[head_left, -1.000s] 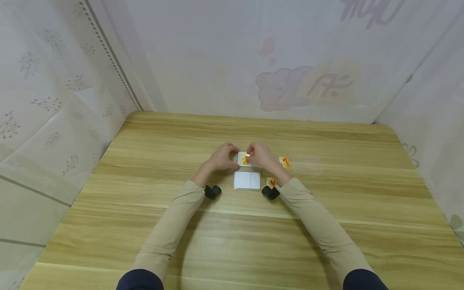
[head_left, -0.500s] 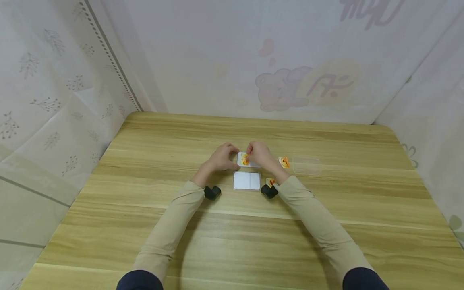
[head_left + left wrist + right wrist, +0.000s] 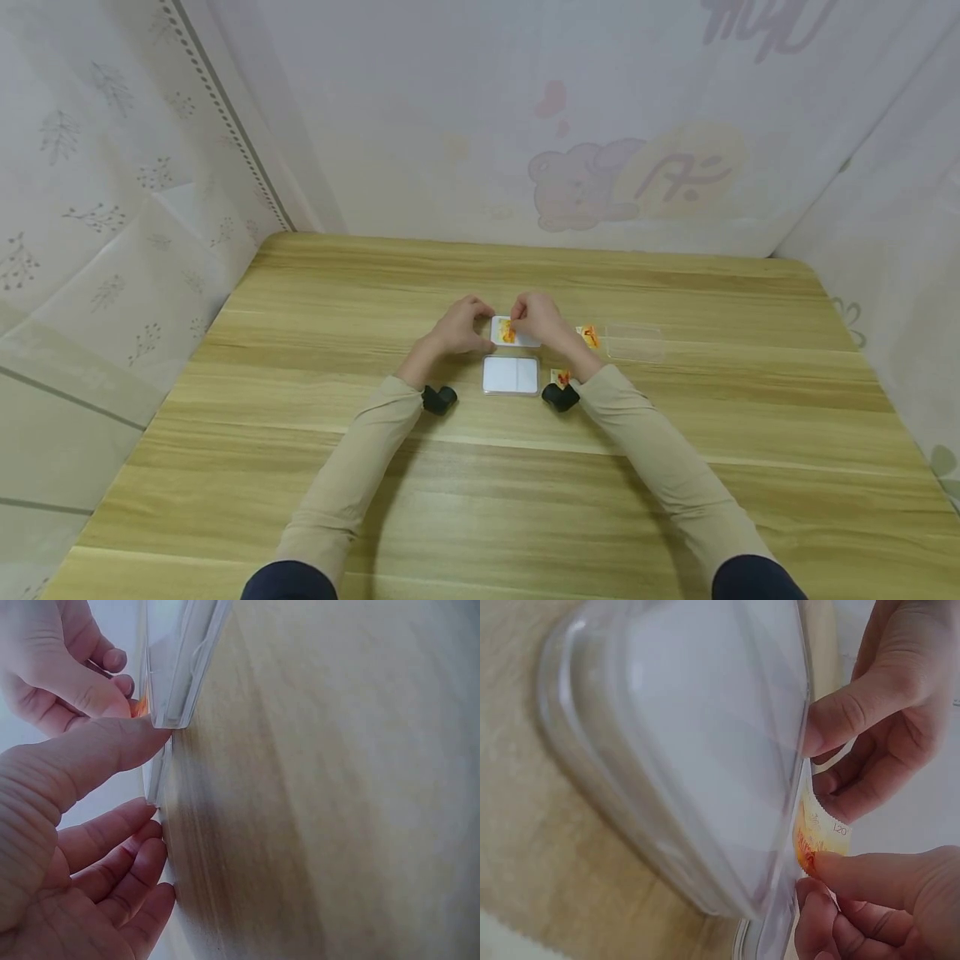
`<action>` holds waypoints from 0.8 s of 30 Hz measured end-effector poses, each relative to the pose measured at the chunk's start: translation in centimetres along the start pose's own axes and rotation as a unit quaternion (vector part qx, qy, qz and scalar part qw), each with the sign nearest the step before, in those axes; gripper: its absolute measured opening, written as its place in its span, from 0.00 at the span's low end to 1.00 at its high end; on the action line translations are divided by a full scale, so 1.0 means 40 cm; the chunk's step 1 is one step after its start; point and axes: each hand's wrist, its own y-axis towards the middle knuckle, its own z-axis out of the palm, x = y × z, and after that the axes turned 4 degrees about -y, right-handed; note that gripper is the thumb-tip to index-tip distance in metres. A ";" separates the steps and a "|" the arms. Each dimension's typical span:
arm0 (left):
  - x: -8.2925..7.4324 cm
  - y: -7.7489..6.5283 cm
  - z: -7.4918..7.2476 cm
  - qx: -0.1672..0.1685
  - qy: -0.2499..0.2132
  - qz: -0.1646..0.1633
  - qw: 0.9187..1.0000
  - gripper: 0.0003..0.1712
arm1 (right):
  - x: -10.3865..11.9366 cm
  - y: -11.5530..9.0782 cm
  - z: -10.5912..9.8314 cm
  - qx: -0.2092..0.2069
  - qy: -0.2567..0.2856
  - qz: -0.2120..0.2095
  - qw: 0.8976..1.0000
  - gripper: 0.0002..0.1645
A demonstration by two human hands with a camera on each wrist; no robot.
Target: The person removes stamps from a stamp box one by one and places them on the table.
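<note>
Two shallow white cases lie on the table in the head view. My left hand (image 3: 459,323) holds the left end of the far case (image 3: 527,341) between thumb and fingers. A yellow-orange postage stamp (image 3: 506,332) with a perforated edge is over that case. My right hand (image 3: 542,321) pinches this stamp; in the right wrist view the stamp (image 3: 826,831) bends upward and reads "120". Nearer to me lies the other case (image 3: 500,375), clear-rimmed, with a line across its white inside. It blocks part of the far case in both wrist views.
Right of my right hand lies an orange stamp (image 3: 590,336), with a clear plastic lid or tray (image 3: 635,343) beside it. Another stamp (image 3: 561,377) sits by my right wrist, partly hidden by the black wrist camera (image 3: 560,397). A printed curtain (image 3: 420,125) hangs behind the table.
Little differs: my right fingers shift very slightly at the stamp on the far case. My left hand and both cases stay in place.
</note>
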 end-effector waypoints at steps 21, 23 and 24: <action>0.002 -0.001 0.003 0.002 -0.003 0.003 1.000 0.31 | -0.008 -0.019 -0.004 -0.015 0.060 0.004 0.998 0.04; 0.001 -0.001 0.003 0.002 -0.004 0.004 1.000 0.32 | -0.009 -0.020 -0.005 -0.014 0.064 0.002 0.998 0.04; 0.001 -0.001 0.002 0.002 -0.002 0.004 1.000 0.31 | -0.010 -0.020 -0.005 -0.014 0.068 -0.002 0.998 0.03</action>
